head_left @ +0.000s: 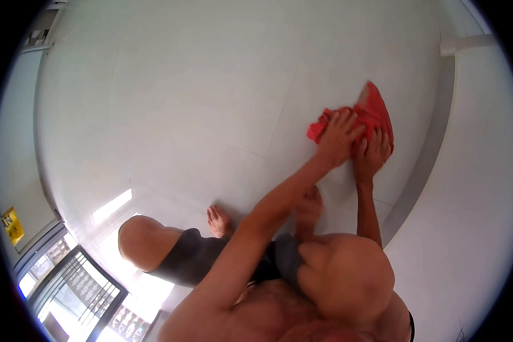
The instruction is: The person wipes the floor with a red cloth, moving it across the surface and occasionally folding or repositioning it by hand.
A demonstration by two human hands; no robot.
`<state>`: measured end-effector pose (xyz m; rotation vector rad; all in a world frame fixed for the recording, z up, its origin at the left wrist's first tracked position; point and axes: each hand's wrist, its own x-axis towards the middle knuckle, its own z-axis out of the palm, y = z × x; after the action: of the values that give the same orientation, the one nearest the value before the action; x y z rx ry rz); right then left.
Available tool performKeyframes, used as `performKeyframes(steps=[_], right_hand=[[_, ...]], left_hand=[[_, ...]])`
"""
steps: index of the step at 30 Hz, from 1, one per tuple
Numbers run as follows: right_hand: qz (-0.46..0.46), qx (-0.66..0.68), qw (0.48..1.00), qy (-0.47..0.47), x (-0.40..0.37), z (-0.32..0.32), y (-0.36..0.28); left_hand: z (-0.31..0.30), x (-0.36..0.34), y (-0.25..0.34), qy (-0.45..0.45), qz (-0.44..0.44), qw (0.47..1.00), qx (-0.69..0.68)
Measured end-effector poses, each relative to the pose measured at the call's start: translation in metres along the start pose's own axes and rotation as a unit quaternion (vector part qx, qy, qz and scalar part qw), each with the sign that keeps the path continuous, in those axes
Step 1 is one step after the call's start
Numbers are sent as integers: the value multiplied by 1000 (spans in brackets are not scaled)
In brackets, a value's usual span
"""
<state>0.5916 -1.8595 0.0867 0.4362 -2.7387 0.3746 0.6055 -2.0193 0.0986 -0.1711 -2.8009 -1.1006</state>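
A crumpled red cloth lies on the pale tiled floor, with one corner sticking up at its far end. My left hand presses down on the cloth's left part, its fingers stretched out over the fabric. Just to the right, my right hand rests on the near right part of the same cloth, fingers spread and slightly blurred. Both palms face down, and what lies under them is hidden.
I squat on the glossy floor, bare feet and knees close to my arms. A white wall with a grey base strip runs along the right. At lower left are a barred window or door and a yellow sign.
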Motion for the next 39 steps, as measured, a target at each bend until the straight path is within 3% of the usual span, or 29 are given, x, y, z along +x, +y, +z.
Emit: performKeyframes(steps=[4,8,13,16,17,18,20,21,26,32,36,39], right_hand=[[36,-17,999,23,-48,-21,6],[14,1,1000,4,-42,-11,-15],[-79,77,994,23,-7,13,-101],[-90,146,984,-39,16,30,-169],[-112,191,975,-2,17,37,-191],[-158,150,976,-12,26,29,-215],[-250,209,945,-6,37,41,-247],[-274,217,937,-13,46,48,-264],[-321,155,934,-22,58,39,-264],[-280,127,951,-19,34,-47,-249],[-176,113,978,-18,-15,-111,-239],[-56,78,995,-38,-82,-157,-238]], left_hand=[[1,-37,29,-26,27,998,-57],[-13,-50,8,-11,23,999,-27],[-78,-80,-34,30,-78,995,55],[-104,-112,-82,75,-114,978,160],[-114,-129,-89,130,-122,973,148],[-121,-147,-103,165,-120,965,166],[-156,-150,-118,130,-210,954,167],[-167,-155,-132,163,-196,954,159],[-158,-147,-120,223,-244,915,231],[-189,-158,-45,195,-208,932,225],[-202,-185,-10,190,-49,961,195],[-211,-219,24,68,-21,987,147]])
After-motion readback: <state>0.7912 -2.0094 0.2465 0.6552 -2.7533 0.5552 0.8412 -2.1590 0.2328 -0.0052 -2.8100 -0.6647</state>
